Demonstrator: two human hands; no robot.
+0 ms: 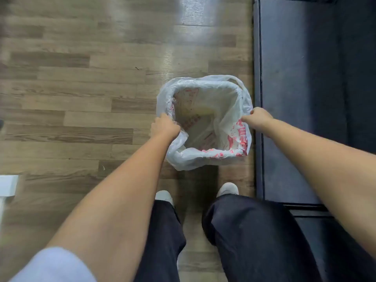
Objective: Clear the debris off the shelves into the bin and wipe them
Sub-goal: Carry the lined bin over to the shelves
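A small bin (205, 86) lined with a white plastic bag with red print stands on the wooden floor in front of my feet. My left hand (164, 126) grips the bag's rim on the bin's left side. On the right side, my right hand (258, 118) pinches the bag's edge. Something pale yellow (205, 110) lies at the bottom of the bag. No shelf debris or cloth is in view.
A dark shelf unit or cabinet (301, 88) runs along the right, close to the bin. My two white shoes (227, 189) stand just behind the bin. A white object (8, 185) juts in at the left edge. Wooden floor (81, 94) spreads to the left.
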